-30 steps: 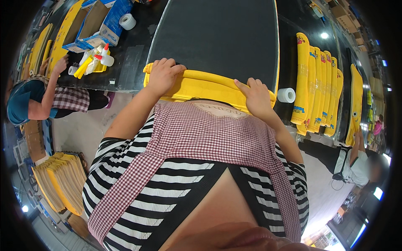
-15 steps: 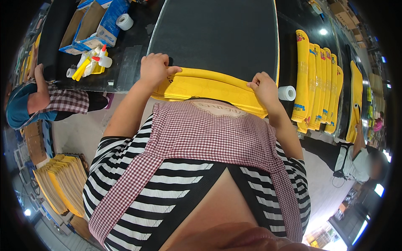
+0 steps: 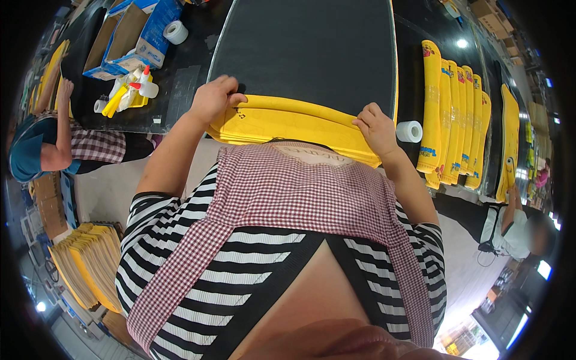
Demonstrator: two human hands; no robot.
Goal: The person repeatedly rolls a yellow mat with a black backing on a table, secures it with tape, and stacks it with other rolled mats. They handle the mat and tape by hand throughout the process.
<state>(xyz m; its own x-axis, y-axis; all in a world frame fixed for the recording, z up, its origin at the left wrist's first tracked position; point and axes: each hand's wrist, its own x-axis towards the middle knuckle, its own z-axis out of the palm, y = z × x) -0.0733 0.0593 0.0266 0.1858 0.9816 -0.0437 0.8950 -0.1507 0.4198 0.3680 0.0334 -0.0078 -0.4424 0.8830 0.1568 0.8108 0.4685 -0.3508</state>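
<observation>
In front of me lies a large mat, its dark underside [image 3: 306, 48] facing up. The near edge is curled over into a yellow roll [image 3: 294, 108] that runs from one hand to the other. Fingers bent, my left hand [image 3: 214, 99] grips the left end of this roll. My right hand [image 3: 375, 129] pinches its right end between thumb and fingers. More yellow mat layers [image 3: 288, 129] lie flat under the roll, close against my checked apron [image 3: 300, 192].
Right of the mat stand a white tape roll [image 3: 409, 131] and several rolled yellow mats [image 3: 447, 120]. A blue carton [image 3: 144, 42], another tape roll [image 3: 176, 32] and red-capped glue bottles [image 3: 144, 89] are at left. Co-workers [image 3: 45, 147] stand on both sides; stacked mats [image 3: 87, 264] lie behind.
My left hand has shifted slightly left along the mat's edge, keeping its grip. My right hand stays almost in place. The left co-worker's arms have moved up.
</observation>
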